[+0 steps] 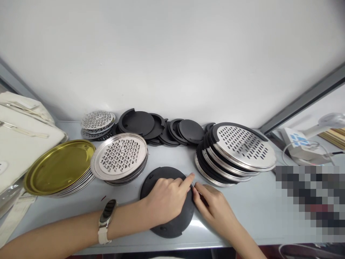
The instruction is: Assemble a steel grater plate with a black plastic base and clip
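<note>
My left hand lies over a round black disc on the table, its index finger stretched toward the disc's right edge and the other fingers curled. My right hand is beside that edge, thumb and fingers pinched on a small thin metal piece, mostly hidden by the fingers. The fingertips of both hands are close together there. Whether my left hand holds anything beneath its curled fingers is hidden.
Along the wall stand black discs, small grater plates, a grater-plate stack, gold and silver lids and a tall stack of black-rimmed grater plates. A white bag is left, a white device right.
</note>
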`<state>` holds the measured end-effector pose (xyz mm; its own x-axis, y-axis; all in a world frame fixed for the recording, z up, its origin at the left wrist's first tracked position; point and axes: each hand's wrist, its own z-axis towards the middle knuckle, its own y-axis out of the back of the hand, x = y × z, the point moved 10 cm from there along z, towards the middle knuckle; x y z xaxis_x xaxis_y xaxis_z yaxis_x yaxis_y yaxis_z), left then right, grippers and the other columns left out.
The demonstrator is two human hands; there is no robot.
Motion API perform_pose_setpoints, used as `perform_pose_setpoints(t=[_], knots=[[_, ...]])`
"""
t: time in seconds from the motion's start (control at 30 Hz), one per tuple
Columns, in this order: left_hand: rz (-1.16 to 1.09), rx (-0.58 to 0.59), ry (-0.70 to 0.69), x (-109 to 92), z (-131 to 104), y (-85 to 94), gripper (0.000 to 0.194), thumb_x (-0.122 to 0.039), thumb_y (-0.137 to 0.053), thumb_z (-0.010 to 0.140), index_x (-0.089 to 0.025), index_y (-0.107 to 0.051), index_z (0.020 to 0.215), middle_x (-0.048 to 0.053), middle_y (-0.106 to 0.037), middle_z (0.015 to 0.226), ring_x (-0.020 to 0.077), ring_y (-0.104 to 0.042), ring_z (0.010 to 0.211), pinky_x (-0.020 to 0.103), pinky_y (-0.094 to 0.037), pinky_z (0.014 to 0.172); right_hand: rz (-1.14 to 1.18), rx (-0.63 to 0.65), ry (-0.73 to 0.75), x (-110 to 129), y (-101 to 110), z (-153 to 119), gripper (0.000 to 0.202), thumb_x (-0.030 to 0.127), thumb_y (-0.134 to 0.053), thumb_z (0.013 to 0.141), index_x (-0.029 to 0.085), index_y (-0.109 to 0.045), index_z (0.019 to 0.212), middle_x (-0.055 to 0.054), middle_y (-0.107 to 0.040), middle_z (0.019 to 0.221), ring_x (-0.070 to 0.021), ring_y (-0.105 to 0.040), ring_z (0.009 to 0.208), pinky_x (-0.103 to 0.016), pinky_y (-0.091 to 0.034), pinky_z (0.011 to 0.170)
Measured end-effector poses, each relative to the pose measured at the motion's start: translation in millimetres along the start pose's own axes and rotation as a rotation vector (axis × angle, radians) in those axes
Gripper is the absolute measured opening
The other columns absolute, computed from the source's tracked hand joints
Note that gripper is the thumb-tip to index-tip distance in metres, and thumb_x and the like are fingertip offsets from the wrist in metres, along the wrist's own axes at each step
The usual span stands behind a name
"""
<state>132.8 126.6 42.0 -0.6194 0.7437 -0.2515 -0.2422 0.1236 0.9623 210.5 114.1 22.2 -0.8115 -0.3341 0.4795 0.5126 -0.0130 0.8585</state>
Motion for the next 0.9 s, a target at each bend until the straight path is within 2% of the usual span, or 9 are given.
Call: perform_pose_setpoints(t=[0.1,0.3,0.57,0.9], knots=[[0.000,-0.001,-0.011,-0.5,-0.2,-1.1,0.041,-0.018,-0.034,0.094,-0.016,-0.033,0.135,0.005,-0.066,0.083,0.0199,-0.065,0.070,0.030,-0.050,0.058,-0.004,0.007,0.005,0.6,-1.2,-0.3,0.025,0.024,-0.033,0.096,0.022,-0.039,0.071,0.001,-0.048,0.060,-0.0141,-0.047,0.053,-0.025,-0.032,0.052],[0.010,-0.014,0.050,5.8,0.1,-1.4,0.039,-0.023,-0.032,0.096,-0.013,-0.031,0.134,0.006,-0.067,0.079,0.0200,-0.064,0.065,0.028,-0.049,0.054,0.012,-0.020,-0.035,-4.3,-1.9,-1.5,0.023,0.026,-0.031,0.098,0.022,-0.040,0.078,0.002,-0.049,0.061,-0.0140,-0.048,0.052,-0.025,-0.033,0.051],[0.023,0.007,0.024,2.6,0.3,-1.6,0.037,-0.022,-0.032,0.096,-0.016,-0.032,0.133,0.005,-0.065,0.079,0.0210,-0.065,0.069,0.029,-0.049,0.056,-0.002,0.009,0.023,1.7,-2.6,-1.6,0.021,0.024,-0.032,0.097,0.021,-0.044,0.080,0.000,-0.052,0.063,-0.0152,-0.051,0.056,-0.026,-0.035,0.053],[0.050,0.028,0.002,0.3,0.0,-4.1,0.038,-0.019,-0.035,0.095,-0.015,-0.034,0.133,0.004,-0.065,0.081,0.0212,-0.064,0.069,0.030,-0.049,0.056,0.019,0.057,-0.002,-2.8,-8.2,-2.0,0.021,0.024,-0.032,0.097,0.021,-0.043,0.079,0.000,-0.050,0.064,-0.0150,-0.048,0.056,-0.027,-0.033,0.054]])
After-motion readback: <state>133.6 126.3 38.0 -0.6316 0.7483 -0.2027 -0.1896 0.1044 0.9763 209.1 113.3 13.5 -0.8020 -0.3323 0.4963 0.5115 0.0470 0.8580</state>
